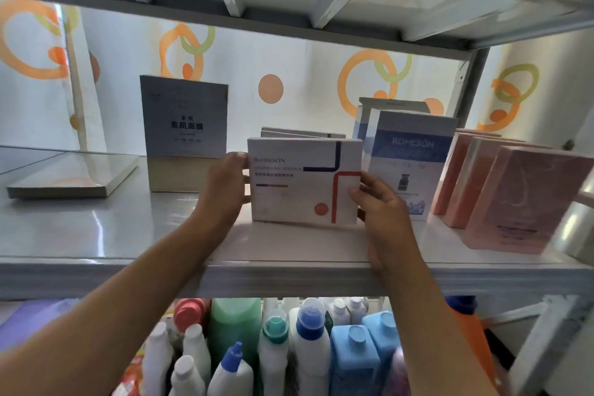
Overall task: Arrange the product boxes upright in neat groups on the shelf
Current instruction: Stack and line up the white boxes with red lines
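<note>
Gleaming grey shelf [112, 228] before ring-patterned curtain [289, 55]

The front white cardboard box [303, 180] carries a navy angled line, a red angled line and an orange-red dot. Beside it stands a white box with a blue band [406, 164], next to plain salmon-pink boxes [527, 199], while a grey box with black characters [184, 125] has a beige base. The white curtain [289, 51] behind shows orange rings, lime-green rings and orange dots.

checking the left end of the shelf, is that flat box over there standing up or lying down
Lying down. The flat box rests on its broad face on the shelf, left of the upright grey box; neither hand touches it.
</note>
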`<action>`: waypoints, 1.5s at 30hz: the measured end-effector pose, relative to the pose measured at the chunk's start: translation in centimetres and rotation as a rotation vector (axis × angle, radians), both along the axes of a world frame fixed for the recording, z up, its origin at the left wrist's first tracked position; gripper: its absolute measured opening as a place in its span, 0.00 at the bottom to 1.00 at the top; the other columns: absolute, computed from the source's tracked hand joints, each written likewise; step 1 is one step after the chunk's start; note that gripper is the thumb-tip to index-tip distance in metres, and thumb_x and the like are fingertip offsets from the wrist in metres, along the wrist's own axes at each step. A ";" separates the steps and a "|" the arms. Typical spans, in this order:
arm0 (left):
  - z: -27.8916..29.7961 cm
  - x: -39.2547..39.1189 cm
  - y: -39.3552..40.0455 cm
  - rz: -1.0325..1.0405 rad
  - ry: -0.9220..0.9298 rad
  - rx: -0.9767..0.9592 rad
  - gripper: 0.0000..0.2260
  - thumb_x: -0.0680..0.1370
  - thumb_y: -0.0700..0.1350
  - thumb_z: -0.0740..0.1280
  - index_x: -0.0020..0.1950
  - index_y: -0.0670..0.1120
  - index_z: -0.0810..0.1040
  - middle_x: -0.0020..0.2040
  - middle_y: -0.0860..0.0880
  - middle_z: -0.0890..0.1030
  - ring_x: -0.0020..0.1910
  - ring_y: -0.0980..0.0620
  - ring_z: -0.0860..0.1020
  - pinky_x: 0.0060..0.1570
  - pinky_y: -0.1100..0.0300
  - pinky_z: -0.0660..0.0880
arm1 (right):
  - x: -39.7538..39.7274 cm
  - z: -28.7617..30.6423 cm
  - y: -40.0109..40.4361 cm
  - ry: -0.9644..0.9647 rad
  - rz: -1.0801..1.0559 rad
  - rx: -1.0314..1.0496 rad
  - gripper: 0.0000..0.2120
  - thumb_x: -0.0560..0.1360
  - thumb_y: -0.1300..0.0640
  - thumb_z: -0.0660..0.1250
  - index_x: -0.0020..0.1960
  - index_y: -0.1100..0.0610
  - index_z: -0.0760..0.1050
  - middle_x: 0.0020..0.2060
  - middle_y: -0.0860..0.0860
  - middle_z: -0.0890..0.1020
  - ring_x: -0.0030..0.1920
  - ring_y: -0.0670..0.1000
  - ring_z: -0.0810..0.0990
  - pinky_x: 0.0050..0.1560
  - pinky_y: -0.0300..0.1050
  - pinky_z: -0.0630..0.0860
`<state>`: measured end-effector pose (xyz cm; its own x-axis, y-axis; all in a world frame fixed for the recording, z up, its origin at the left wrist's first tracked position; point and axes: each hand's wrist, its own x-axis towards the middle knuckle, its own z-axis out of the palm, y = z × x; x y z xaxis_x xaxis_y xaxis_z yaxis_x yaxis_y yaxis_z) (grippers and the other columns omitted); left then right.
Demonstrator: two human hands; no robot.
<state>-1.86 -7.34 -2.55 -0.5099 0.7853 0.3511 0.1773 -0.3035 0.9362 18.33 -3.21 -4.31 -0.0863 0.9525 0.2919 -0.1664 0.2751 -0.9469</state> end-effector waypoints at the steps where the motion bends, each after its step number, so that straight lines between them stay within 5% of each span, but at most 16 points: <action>1: 0.3 -0.4 0.2 0.009 -0.012 0.000 0.17 0.81 0.44 0.51 0.54 0.40 0.77 0.50 0.45 0.81 0.48 0.48 0.79 0.41 0.55 0.76 | 0.1 -0.1 0.0 0.008 -0.006 0.002 0.13 0.80 0.58 0.63 0.63 0.51 0.77 0.52 0.48 0.84 0.54 0.49 0.81 0.51 0.44 0.80; 6: 1.6 -2.3 2.0 0.112 0.090 0.059 0.09 0.82 0.40 0.58 0.58 0.46 0.76 0.56 0.49 0.78 0.53 0.50 0.76 0.46 0.55 0.77 | 0.4 -0.4 0.0 0.083 -0.063 0.021 0.10 0.82 0.54 0.59 0.58 0.46 0.77 0.52 0.44 0.83 0.54 0.48 0.80 0.45 0.38 0.77; 16: 0.7 -1.8 4.1 -0.047 0.046 -0.111 0.20 0.76 0.45 0.70 0.67 0.43 0.73 0.58 0.48 0.80 0.53 0.52 0.78 0.51 0.56 0.76 | 1.2 -0.4 0.4 0.264 -0.099 -0.061 0.09 0.82 0.56 0.60 0.55 0.45 0.76 0.51 0.45 0.82 0.54 0.49 0.79 0.46 0.41 0.75; 21: 0.3 -2.0 3.7 -0.041 0.074 -0.086 0.03 0.79 0.43 0.67 0.51 0.50 0.78 0.49 0.52 0.82 0.49 0.53 0.79 0.43 0.60 0.73 | 1.2 -0.5 0.8 0.291 -0.081 -0.068 0.09 0.81 0.56 0.61 0.55 0.45 0.76 0.54 0.47 0.82 0.55 0.51 0.79 0.51 0.45 0.75; 29: 0.1 -3.3 0.3 -0.027 0.177 -0.075 0.06 0.83 0.40 0.60 0.58 0.47 0.74 0.49 0.51 0.81 0.48 0.55 0.78 0.44 0.62 0.74 | 1.2 -0.3 0.5 0.302 -0.113 -0.024 0.14 0.81 0.55 0.61 0.66 0.50 0.74 0.57 0.49 0.81 0.57 0.51 0.79 0.55 0.46 0.77; 33: 0.2 -5.0 -2.6 -0.015 0.102 -0.081 0.07 0.82 0.40 0.60 0.54 0.50 0.77 0.50 0.51 0.82 0.51 0.52 0.79 0.52 0.54 0.75 | 1.1 -0.3 0.5 0.324 -0.054 -0.037 0.17 0.82 0.53 0.60 0.70 0.53 0.70 0.60 0.50 0.80 0.55 0.47 0.80 0.49 0.41 0.79; 39: 0.0 -6.6 -5.4 -0.053 0.031 -0.074 0.08 0.82 0.40 0.60 0.54 0.50 0.78 0.49 0.52 0.83 0.51 0.52 0.79 0.52 0.53 0.74 | 1.3 0.1 0.8 0.588 0.061 -0.094 0.13 0.80 0.56 0.62 0.64 0.51 0.73 0.59 0.53 0.82 0.60 0.53 0.80 0.64 0.53 0.74; 42: -0.2 -6.4 -5.6 -0.050 0.034 -0.063 0.09 0.83 0.40 0.60 0.54 0.52 0.77 0.50 0.52 0.82 0.53 0.51 0.79 0.56 0.50 0.75 | 1.1 0.2 0.5 0.480 0.008 -0.042 0.13 0.80 0.56 0.63 0.64 0.50 0.73 0.59 0.52 0.82 0.59 0.52 0.80 0.61 0.50 0.76; 45: -0.3 -6.1 -5.6 -0.008 0.098 -0.057 0.09 0.83 0.40 0.59 0.56 0.50 0.77 0.51 0.52 0.82 0.55 0.49 0.79 0.58 0.49 0.76 | 0.5 0.0 -0.1 0.134 -0.170 0.118 0.14 0.81 0.55 0.62 0.66 0.51 0.74 0.57 0.49 0.81 0.56 0.49 0.80 0.55 0.42 0.78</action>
<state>-7.94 -12.96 -2.83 -0.4688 0.8095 0.3536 0.2670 -0.2517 0.9302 18.80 -3.30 -4.30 0.1197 0.9086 0.4001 -0.2305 0.4175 -0.8790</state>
